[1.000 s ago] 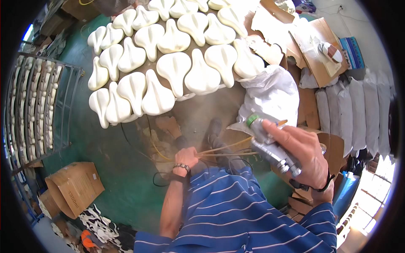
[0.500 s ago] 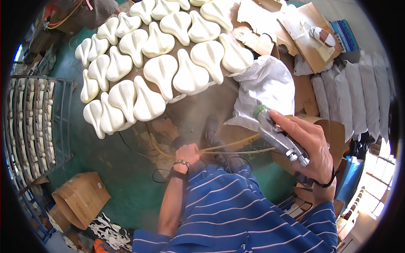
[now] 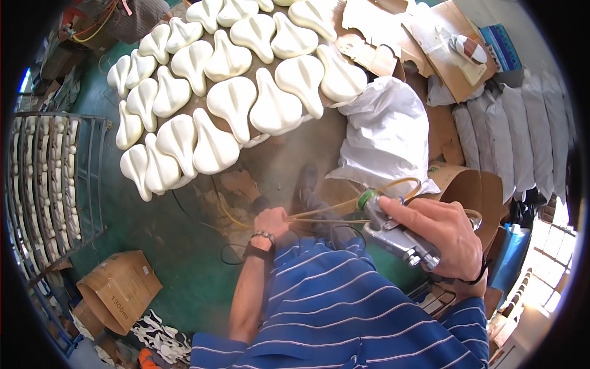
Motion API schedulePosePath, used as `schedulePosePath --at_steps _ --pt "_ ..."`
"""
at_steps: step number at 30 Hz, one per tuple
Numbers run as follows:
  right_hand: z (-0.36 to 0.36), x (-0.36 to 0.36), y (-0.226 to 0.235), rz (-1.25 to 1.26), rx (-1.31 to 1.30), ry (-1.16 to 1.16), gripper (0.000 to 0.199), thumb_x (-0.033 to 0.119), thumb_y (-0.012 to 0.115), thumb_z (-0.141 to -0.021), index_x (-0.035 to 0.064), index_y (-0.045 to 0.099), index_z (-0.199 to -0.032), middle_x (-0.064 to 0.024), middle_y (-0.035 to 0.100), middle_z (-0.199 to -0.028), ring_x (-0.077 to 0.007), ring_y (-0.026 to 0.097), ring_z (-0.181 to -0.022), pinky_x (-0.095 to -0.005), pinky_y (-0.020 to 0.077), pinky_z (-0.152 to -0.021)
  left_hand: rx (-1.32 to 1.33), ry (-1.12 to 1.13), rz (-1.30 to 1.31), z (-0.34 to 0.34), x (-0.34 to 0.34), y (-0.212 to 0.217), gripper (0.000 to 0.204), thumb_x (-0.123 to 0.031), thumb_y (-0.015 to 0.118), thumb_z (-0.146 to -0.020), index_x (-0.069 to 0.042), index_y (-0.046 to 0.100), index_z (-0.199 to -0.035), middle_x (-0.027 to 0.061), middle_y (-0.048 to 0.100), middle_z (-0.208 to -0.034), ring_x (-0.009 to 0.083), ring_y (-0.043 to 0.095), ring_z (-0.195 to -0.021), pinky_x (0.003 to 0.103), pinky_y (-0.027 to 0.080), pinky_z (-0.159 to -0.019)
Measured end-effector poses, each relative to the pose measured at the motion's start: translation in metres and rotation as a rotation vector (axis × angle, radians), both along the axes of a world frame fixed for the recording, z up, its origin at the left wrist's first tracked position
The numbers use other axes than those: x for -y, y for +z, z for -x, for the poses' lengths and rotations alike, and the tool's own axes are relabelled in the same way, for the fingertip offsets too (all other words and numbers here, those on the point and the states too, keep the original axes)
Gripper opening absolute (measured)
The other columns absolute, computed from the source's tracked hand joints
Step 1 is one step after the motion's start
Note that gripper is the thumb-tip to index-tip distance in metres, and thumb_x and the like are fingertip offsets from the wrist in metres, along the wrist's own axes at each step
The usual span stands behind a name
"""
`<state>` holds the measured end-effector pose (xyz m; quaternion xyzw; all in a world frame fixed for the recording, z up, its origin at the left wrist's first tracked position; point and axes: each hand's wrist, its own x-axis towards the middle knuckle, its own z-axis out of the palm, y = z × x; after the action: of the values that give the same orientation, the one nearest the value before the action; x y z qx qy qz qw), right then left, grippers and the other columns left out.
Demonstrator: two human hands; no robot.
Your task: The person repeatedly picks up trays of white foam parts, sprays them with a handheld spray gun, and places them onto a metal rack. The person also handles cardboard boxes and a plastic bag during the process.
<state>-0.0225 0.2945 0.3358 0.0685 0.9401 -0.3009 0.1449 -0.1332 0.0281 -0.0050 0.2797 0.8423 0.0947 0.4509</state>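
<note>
My right hand [image 3: 453, 237] is closed round a silver spray gun with a green ring [image 3: 396, 237], held out in front of me on the right. Thin yellowish hoses [image 3: 332, 211] stretch between the two hands, and one loops up beyond the gun. My left hand [image 3: 270, 223] is a fist around these hoses, close to my waist. Ahead lie rows of cream-white bicycle saddle pads [image 3: 275, 104] on a brown surface, out of reach of both hands.
A crumpled white sack [image 3: 386, 141] stands beyond the gun, beside an open cardboard carton [image 3: 470, 190]. Metal racks [image 3: 92, 178] full of pale pieces are at left. Another cardboard box [image 3: 120, 289] sits lower left. Wrapped white bundles [image 3: 513, 141] line the right.
My right hand has brought the spray gun lower and slightly left, toward me. A hose loop now shows above it. My left hand stays almost in place on the hoses.
</note>
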Motion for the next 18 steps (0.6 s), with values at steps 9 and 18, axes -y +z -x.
schedulePosePath --at_steps 9,18 --pt "-0.025 -0.006 0.001 0.019 -0.083 -0.155 0.073 0.021 0.078 -0.072 0.0062 0.056 -0.140 -0.0102 0.065 -0.088 -0.0295 0.066 -0.077 -0.0394 0.0515 -0.064 0.009 -0.041 0.029 0.000 -0.006 0.000 0.025 -0.038 0.072 -0.082 -0.015 0.075 -0.091 0.0167 0.073 -0.089 0.0364 0.070 -0.089 0.046 0.054 -0.080" --pt "-0.041 -0.033 0.000 0.010 -0.057 -0.295 0.078 0.005 0.074 -0.062 0.0067 0.058 -0.138 -0.0142 0.070 -0.096 -0.0356 0.068 -0.082 -0.0394 0.0531 -0.071 0.012 -0.081 0.020 0.002 -0.034 0.004 0.024 -0.037 0.073 -0.082 -0.015 0.075 -0.093 0.0166 0.073 -0.089 0.0362 0.070 -0.090 0.046 0.054 -0.081"
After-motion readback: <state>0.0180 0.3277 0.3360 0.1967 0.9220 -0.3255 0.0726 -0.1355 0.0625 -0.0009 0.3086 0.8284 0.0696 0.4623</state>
